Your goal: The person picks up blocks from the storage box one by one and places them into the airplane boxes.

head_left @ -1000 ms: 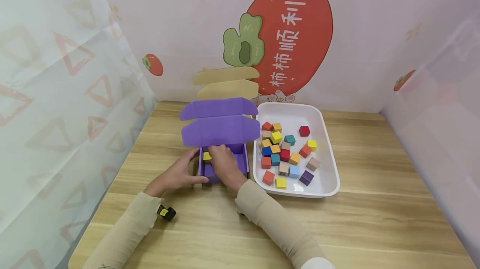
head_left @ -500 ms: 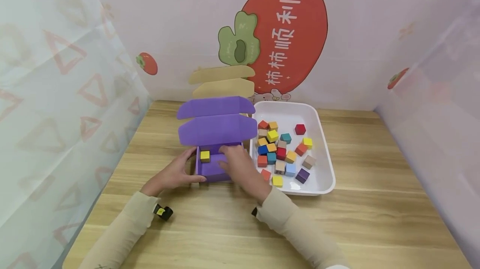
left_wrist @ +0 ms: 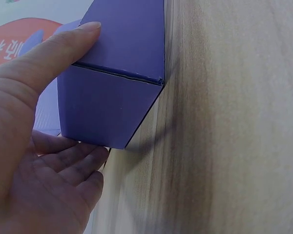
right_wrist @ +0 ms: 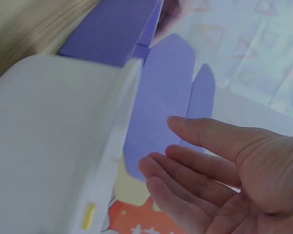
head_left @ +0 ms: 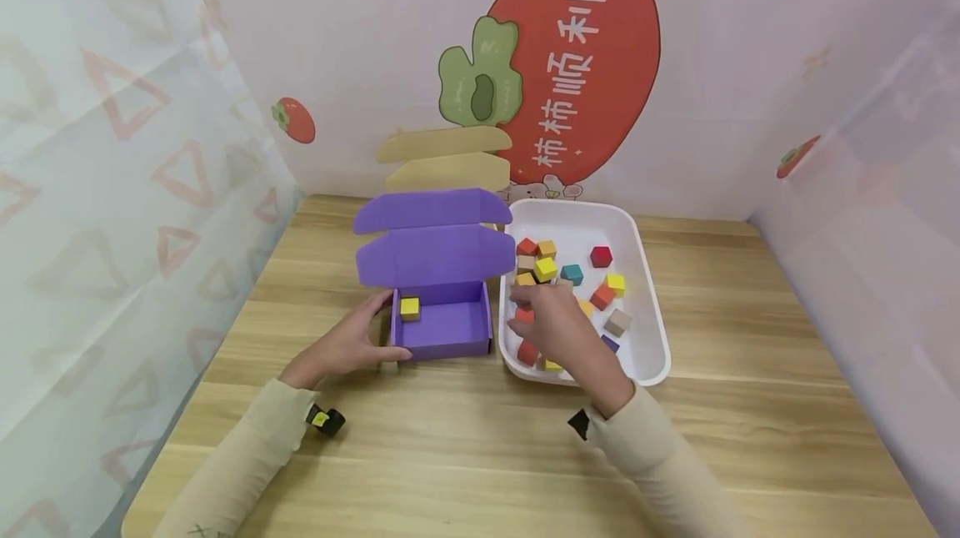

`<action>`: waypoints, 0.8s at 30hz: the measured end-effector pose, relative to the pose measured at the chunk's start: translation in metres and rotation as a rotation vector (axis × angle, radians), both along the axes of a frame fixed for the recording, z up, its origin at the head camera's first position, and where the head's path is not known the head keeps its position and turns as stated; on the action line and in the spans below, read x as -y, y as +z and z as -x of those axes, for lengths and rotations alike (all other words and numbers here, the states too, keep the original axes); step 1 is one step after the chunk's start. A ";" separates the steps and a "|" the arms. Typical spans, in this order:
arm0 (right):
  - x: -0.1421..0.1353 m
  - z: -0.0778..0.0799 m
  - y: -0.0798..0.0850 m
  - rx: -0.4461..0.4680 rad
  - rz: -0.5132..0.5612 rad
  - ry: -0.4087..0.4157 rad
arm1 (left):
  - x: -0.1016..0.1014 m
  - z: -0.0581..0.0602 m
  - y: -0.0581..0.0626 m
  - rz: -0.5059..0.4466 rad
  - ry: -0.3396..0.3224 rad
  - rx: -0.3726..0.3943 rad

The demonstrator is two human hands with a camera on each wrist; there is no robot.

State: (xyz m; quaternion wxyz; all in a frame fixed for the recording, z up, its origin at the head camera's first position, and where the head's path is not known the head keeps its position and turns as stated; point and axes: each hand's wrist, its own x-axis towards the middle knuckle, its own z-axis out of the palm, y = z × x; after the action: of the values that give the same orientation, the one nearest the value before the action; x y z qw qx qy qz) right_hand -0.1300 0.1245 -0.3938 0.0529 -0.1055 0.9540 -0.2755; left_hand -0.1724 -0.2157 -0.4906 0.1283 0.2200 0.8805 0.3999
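Note:
A purple cardboard box [head_left: 441, 349] stands with its lid [head_left: 431, 256] raised at the back. Inside, a yellow cube [head_left: 409, 309] sits in the back left corner. My left hand [head_left: 347, 344] grips the box's left end, thumb against the front wall and fingers along the side and towards the back, as the left wrist view shows. Over the left part of a white tray [head_left: 651, 329] is my right hand [head_left: 558, 325], with nothing between thumb and fingers [right_wrist: 185, 170]. It hides several of the coloured cubes; a red cube [head_left: 528, 352] shows beside it.
Behind the purple lid rises a pale yellow flap [head_left: 450, 173]. The tray stands just right of the box. Towards its right side lie a dark red cube [head_left: 601, 257] and a plain wooden cube [head_left: 618, 322]. A printed cloth wall [head_left: 705, 104] closes off the table's back.
My right hand has left the box, where it was beside the yellow cube, and moved right over the tray. The yellow cube stays in the box. My left hand keeps its place.

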 end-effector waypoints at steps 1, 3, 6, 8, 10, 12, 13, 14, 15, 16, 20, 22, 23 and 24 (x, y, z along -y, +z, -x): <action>-0.004 0.000 -0.002 0.015 -0.007 -0.005 | 0.000 0.000 0.000 0.000 0.000 0.000; -0.011 0.000 -0.008 0.055 -0.020 -0.022 | 0.000 0.001 0.000 -0.003 -0.006 -0.004; -0.019 -0.001 -0.018 0.096 -0.053 -0.022 | 0.000 0.001 0.000 -0.015 -0.013 -0.006; -0.023 -0.001 -0.024 0.120 -0.067 -0.017 | 0.001 0.001 0.000 -0.014 -0.014 -0.009; -0.025 -0.002 -0.029 0.135 -0.067 -0.006 | 0.001 0.001 -0.001 -0.012 -0.011 -0.008; -0.027 -0.002 -0.034 0.141 -0.056 0.000 | 0.002 0.001 0.000 -0.008 -0.009 -0.009; -0.027 -0.002 -0.035 0.142 -0.048 0.002 | 0.002 0.001 0.000 -0.006 -0.009 -0.008; -0.027 -0.003 -0.037 0.145 -0.040 -0.001 | 0.002 0.001 0.000 -0.006 -0.007 -0.007; -0.027 -0.003 -0.038 0.147 -0.035 -0.004 | 0.002 0.001 0.000 -0.004 -0.006 -0.007; -0.027 -0.003 -0.039 0.150 -0.034 -0.008 | 0.002 0.001 0.000 -0.002 -0.005 -0.010; -0.025 -0.003 -0.044 0.151 -0.066 -0.007 | 0.003 0.000 0.000 0.004 0.000 -0.014; -0.024 -0.004 -0.046 0.142 -0.087 -0.003 | 0.002 0.001 0.000 0.008 0.001 -0.016; -0.024 -0.004 -0.047 0.136 -0.095 0.000 | 0.002 0.001 0.000 0.006 0.000 -0.014; -0.024 -0.004 -0.047 0.130 -0.101 0.002 | 0.002 0.001 0.000 0.002 -0.002 -0.013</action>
State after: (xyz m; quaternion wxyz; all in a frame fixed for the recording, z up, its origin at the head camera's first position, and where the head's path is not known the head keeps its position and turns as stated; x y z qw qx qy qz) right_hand -0.1256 0.1484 -0.4409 0.1199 -0.0854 0.9612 -0.2335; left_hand -0.1735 -0.2175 -0.4906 0.1234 0.2232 0.8814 0.3976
